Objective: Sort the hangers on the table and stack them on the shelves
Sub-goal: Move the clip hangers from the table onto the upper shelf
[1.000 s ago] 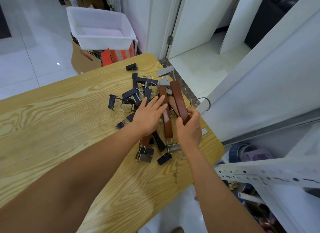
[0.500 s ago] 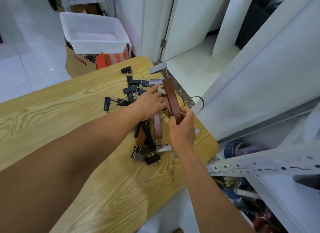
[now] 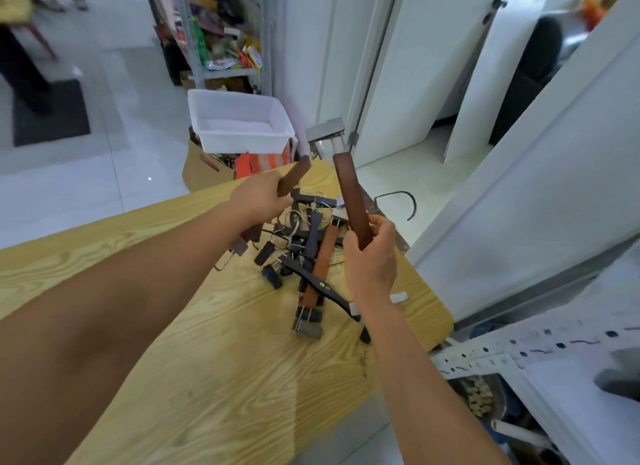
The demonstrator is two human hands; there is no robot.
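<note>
Each hand holds up one brown clip hanger above the table.
The left hand (image 3: 258, 196) has its fingers curled round a dark brown hanger (image 3: 295, 175). The right hand (image 3: 372, 256) grips the low end of a red-brown hanger (image 3: 349, 198), which stands almost straight up. The other hangers (image 3: 308, 253) lie in a messy pile on the wooden table (image 3: 207, 360), under the hands. A white shelf rail (image 3: 519, 347) is beside the table.

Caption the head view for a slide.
Left hand grips one brown hanger, right hand a second brown hanger, both over the pile on the table.
</note>
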